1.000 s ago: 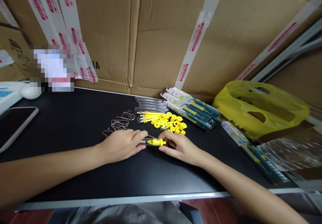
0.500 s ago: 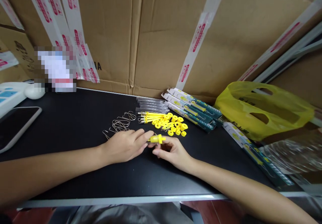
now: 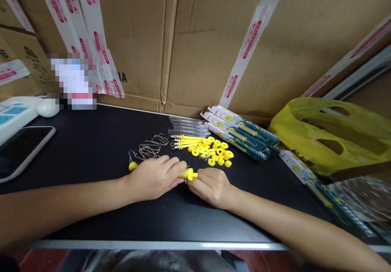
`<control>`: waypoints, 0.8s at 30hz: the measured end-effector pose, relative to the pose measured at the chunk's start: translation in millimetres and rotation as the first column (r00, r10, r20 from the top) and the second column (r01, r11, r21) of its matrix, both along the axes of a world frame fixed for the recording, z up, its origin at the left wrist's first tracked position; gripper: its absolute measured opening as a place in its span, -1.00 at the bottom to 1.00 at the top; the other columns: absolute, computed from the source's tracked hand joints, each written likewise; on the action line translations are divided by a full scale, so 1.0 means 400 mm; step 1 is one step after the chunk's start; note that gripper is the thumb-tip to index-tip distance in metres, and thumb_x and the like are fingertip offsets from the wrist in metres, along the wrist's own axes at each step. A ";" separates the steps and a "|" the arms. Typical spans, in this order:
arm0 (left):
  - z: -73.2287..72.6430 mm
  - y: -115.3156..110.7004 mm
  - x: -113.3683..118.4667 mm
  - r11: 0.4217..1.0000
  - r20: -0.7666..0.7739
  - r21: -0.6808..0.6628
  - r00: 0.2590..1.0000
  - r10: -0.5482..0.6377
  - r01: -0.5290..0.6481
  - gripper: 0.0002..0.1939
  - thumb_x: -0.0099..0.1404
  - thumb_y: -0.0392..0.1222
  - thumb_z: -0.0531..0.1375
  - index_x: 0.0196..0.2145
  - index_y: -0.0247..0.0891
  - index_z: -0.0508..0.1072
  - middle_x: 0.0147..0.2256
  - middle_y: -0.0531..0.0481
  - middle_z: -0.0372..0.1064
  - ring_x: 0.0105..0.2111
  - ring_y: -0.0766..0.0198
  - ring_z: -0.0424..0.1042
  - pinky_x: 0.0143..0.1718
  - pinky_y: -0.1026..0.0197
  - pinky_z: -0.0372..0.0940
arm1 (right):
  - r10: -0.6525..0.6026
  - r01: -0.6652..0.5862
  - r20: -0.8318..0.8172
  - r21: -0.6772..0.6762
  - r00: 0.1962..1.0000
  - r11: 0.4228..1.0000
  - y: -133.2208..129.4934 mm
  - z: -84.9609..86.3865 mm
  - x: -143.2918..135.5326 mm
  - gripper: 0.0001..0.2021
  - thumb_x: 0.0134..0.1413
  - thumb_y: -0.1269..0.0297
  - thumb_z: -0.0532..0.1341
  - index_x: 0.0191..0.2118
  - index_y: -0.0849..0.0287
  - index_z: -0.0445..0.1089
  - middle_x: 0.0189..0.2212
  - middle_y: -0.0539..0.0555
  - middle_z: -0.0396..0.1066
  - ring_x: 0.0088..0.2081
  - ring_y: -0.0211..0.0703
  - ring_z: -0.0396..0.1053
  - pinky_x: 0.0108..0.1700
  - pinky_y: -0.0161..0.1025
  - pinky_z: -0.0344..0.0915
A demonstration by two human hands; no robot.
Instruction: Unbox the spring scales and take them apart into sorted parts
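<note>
My left hand (image 3: 159, 177) is wrapped around a slim yellow-capped tube (image 3: 190, 174). One yellow end sticks out to the right of its fingers, and another yellow cap with a wire hook shows at the wrist side. My right hand (image 3: 212, 186) is closed against the right end of the tube; whatever its fingertips pinch is hidden, though a bit of thin metal shows between the hands. Beyond them lie loose yellow caps (image 3: 228, 155), yellow rods with metal ends (image 3: 187, 142), small springs (image 3: 205, 156), clear tubes (image 3: 189, 127) and bent wire hooks (image 3: 148, 149).
Several printed boxes (image 3: 241, 133) are stacked at the back, and another box (image 3: 324, 190) lies by the yellow plastic bag (image 3: 351, 137) on the right. A phone (image 3: 26, 149) and a white power strip (image 3: 12, 111) occupy the left. Large cardboard (image 3: 201, 39) stands behind the black table (image 3: 100, 219).
My right hand's fingers have curled closed at the tube's end, where thumb and forefinger were apart before. The tube's hooked left end now shows past my left hand. The view has shifted slightly.
</note>
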State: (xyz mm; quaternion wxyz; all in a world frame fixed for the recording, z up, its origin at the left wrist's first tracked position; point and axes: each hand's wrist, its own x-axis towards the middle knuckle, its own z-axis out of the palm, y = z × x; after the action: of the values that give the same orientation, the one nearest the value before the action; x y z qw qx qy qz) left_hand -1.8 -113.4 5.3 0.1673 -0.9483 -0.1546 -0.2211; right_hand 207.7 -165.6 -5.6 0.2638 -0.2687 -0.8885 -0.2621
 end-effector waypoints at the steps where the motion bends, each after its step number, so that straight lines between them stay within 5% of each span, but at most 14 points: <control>1: -0.001 0.000 0.001 1.000 -0.011 -0.007 1.000 0.000 0.000 -0.78 0.41 -0.17 -0.09 -0.08 -0.32 0.20 -0.32 -0.01 0.37 -0.39 0.19 0.41 -0.44 0.20 0.27 | -0.002 0.002 0.012 0.003 1.000 1.000 -0.001 0.001 0.000 -0.81 0.18 0.46 0.14 -0.46 0.24 0.34 -0.68 -0.06 0.23 -0.61 -0.31 0.12 -0.54 -0.26 -0.05; 16: 0.008 -0.004 0.003 0.983 -0.113 -0.158 0.991 0.078 -0.095 -0.82 0.40 -0.17 -0.07 -0.18 -0.28 0.25 -0.38 0.01 0.37 -0.45 0.23 0.46 -0.53 0.27 0.19 | -0.046 0.051 0.111 -0.041 0.993 0.998 -0.006 0.014 0.003 -0.88 0.20 0.41 0.12 -0.35 0.24 0.37 -0.62 -0.01 0.30 -0.56 -0.27 0.19 -0.54 -0.23 -0.04; 20: 0.011 -0.007 -0.004 0.982 -0.015 -0.187 1.000 0.017 -0.019 -0.81 0.39 -0.16 -0.09 -0.20 -0.26 0.25 -0.37 0.02 0.38 -0.42 0.25 0.45 -0.48 0.26 0.23 | 0.003 -0.016 -0.073 -0.168 0.997 0.986 -0.004 0.012 0.011 -0.84 0.18 0.31 0.07 -0.39 0.20 0.32 -0.58 0.03 0.28 -0.52 -0.22 0.20 -0.52 -0.25 0.05; 24: 0.014 -0.017 -0.008 0.980 0.009 -0.183 0.997 -0.075 0.075 -0.81 0.37 -0.15 -0.09 -0.23 -0.27 0.25 -0.38 0.02 0.38 -0.43 0.25 0.44 -0.45 0.26 0.27 | -0.026 -0.164 -0.396 -0.439 0.918 0.884 -0.001 0.015 0.011 -0.93 0.15 0.41 0.05 -0.24 0.20 0.24 -0.34 0.14 0.36 -0.28 -0.16 0.33 -0.27 -0.21 0.30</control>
State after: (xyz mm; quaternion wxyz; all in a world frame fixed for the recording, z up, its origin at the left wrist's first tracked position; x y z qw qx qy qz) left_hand -5.1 -120.2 10.9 0.0706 -0.9645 -0.1388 -0.2131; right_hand 212.2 -166.1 0.3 0.3731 -0.3380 -0.8636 0.0262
